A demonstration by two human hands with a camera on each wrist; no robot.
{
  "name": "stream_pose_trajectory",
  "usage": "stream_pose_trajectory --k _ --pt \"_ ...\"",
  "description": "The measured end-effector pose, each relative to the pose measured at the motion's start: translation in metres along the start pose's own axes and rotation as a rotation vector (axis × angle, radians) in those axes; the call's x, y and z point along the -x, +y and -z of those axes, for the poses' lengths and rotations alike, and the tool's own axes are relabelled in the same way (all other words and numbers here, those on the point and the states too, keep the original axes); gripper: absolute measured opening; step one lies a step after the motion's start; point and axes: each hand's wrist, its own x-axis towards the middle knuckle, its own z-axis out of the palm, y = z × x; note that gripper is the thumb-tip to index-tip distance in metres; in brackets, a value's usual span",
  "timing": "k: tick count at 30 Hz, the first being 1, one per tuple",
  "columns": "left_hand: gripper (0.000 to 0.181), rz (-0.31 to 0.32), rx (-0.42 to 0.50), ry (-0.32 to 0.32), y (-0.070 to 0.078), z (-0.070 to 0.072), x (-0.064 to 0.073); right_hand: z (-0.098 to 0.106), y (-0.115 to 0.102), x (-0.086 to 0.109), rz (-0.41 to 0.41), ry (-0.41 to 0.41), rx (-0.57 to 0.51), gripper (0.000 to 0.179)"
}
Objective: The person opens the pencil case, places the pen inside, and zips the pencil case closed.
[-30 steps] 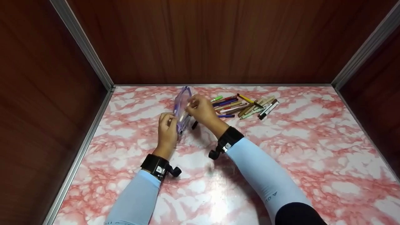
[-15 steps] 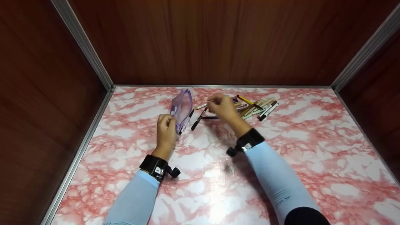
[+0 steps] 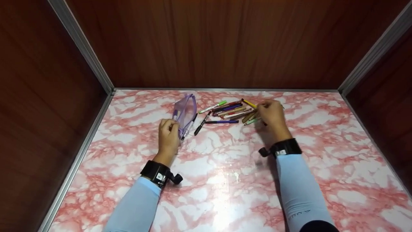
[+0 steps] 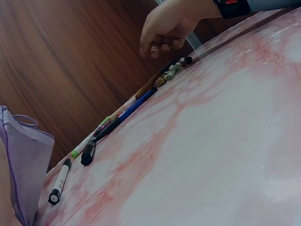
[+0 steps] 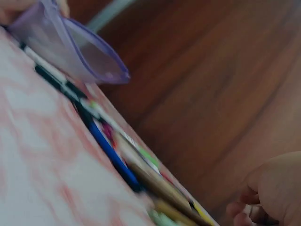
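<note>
My left hand (image 3: 168,137) grips the near edge of a translucent purple zip pouch (image 3: 187,108), which stands with its mouth spread toward the right. A few pens or markers show inside it, near the fingers. Over the right end of a loose pile of pens and markers (image 3: 230,111) hovers my right hand (image 3: 273,116). In the left wrist view this right hand (image 4: 164,30) hangs above the pile, fingers loosely bent downward, with nothing visible in them. The yellow pen (image 3: 248,103) lies partly under it. The right wrist view is blurred.
Beside the pouch lie a white marker with a black cap (image 4: 59,182) and a black pen (image 3: 202,123). A blue pen (image 3: 222,121) lies in front of the pile, a green-capped marker (image 3: 212,107) behind it. Dark wood panels (image 3: 206,45) enclose the marbled table (image 3: 206,180).
My right hand has left the pouch's mouth and travelled right to the far end of the pile. The left hand stays on the pouch. A white, black-capped marker now shows beside the pouch.
</note>
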Motion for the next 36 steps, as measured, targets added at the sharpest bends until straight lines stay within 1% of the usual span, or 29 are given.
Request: stream_pose_trajectory --k 3,5,7,9,12,14,19,23,27,31,34,36 --pt "0.017 0.019 0.017 -0.007 0.001 -0.001 0.000 0.017 0.014 0.002 -0.032 -0.006 -0.002 0.031" --pt "0.017 0.021 0.028 -0.005 0.001 -0.002 0.000 0.024 0.024 0.001 -0.030 -0.014 0.000 0.032" --pt "0.017 0.011 0.028 -0.003 0.001 -0.001 0.001 0.030 0.035 0.000 -0.028 -0.028 0.009 0.035" --pt "0.016 -0.008 0.024 0.005 0.001 -0.001 0.001 0.034 0.045 -0.003 -0.013 -0.037 0.040 0.037" --pt "0.014 -0.028 0.022 0.009 0.000 0.000 0.000 0.039 0.057 -0.006 0.010 -0.024 0.098 0.038" --pt "0.013 -0.023 0.022 0.009 0.000 0.001 0.000 0.041 0.062 -0.006 0.012 -0.024 0.123 0.037" --pt "0.014 -0.001 0.013 0.000 0.002 0.002 0.000 0.043 0.064 -0.004 -0.019 -0.059 0.156 0.038" --pt "0.014 -0.008 -0.001 0.008 0.002 0.003 0.000 0.044 0.064 -0.004 -0.046 -0.069 0.182 0.035" --pt "0.014 -0.014 0.004 0.016 0.001 0.003 0.001 0.045 0.063 -0.003 -0.072 -0.064 0.231 0.032" --pt "0.014 -0.007 0.009 -0.006 0.000 0.002 0.001 0.049 0.062 0.001 -0.113 -0.081 0.305 0.035" --pt "0.014 -0.010 0.007 -0.020 0.001 0.002 0.001 0.051 0.061 0.002 -0.117 -0.100 0.340 0.036" --pt "0.014 -0.020 0.000 -0.016 0.001 0.003 0.001 0.050 0.060 0.002 -0.109 -0.105 0.341 0.036"
